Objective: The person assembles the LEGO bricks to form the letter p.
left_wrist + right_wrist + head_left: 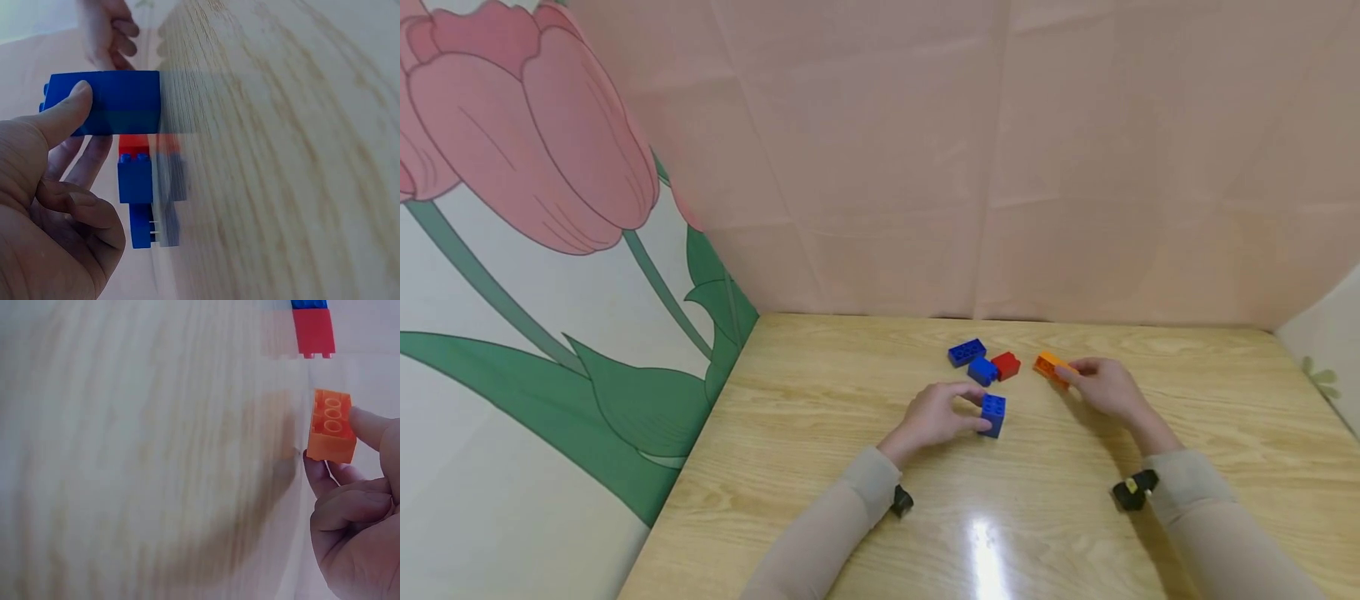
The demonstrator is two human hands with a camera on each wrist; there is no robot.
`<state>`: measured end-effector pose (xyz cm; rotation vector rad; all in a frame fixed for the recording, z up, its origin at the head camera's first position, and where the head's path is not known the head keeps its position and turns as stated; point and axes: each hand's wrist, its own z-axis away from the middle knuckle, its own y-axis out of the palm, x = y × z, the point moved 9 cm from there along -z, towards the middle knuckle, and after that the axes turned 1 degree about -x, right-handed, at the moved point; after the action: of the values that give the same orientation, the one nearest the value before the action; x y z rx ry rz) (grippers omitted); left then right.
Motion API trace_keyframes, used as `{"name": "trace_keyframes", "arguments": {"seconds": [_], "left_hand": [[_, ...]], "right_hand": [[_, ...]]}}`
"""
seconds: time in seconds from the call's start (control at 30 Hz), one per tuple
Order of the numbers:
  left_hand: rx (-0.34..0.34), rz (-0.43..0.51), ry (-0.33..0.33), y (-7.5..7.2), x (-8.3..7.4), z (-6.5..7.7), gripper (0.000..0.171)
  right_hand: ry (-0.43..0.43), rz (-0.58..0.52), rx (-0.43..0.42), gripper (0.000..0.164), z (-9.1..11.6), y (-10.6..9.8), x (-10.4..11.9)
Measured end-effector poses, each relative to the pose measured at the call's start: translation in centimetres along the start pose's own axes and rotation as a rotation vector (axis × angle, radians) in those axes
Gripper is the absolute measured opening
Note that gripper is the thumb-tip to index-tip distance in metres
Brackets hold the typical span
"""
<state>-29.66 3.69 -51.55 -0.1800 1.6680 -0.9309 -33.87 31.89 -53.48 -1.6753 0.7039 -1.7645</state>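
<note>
My left hand [936,414] pinches a tall blue toy brick [992,415] between thumb and fingers. This brick stands upright with its studs facing up; in the left wrist view the thumb [69,112] lies across its side. Farther right, my right hand [1105,385] pinches an orange brick [1051,367] at its near end. The right wrist view shows round tubes in the hollow underside of the orange brick [332,419]. Whether it touches the table, I cannot tell.
Behind the hands, a red brick [1006,366] lies beside a blue brick [981,371], with another blue brick [967,352] lying just behind on its side. The wooden table [820,375] ends at a pink cloth backdrop [880,208]. A tulip-patterned panel [550,333] borders the left.
</note>
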Motion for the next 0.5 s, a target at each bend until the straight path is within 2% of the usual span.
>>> {"name": "trace_keyframes", "arguments": {"seconds": [0.5], "left_hand": [[-0.006, -0.01, 0.011, -0.05, 0.12, -0.05, 0.043]], "right_hand": [[-0.022, -0.106, 0.018, 0.074, 0.96, -0.41, 0.83]]}}
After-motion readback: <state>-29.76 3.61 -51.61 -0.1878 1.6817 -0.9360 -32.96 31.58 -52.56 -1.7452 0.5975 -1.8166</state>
